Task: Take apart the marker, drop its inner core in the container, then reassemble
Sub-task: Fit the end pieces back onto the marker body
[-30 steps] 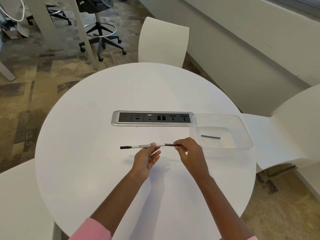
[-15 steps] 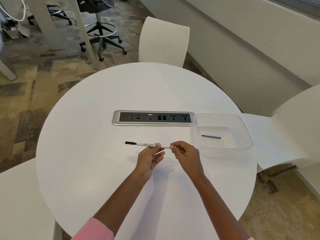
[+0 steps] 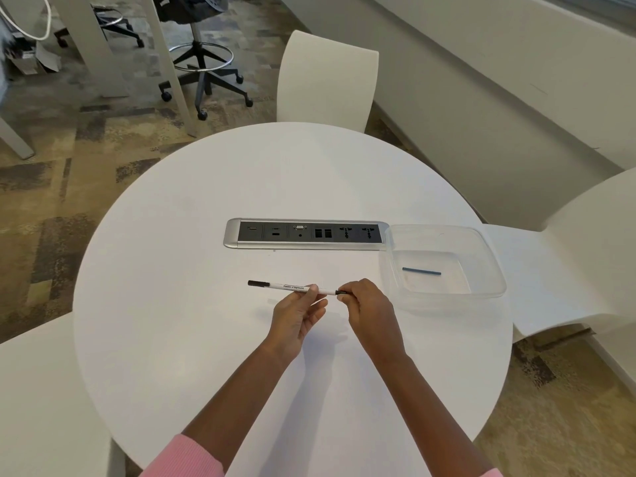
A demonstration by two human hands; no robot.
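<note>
socket strip – container flank marker

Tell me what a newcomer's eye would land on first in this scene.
First, the two hands at the near middle of the round white table: the left hand pinches the white marker mid-barrel, and the right hand grips its black end piece. Next, the clear plastic container at the table's right edge, with the thin blue inner core lying flat inside. Behind the hands, a silver power and data socket strip is set into the tabletop.
</note>
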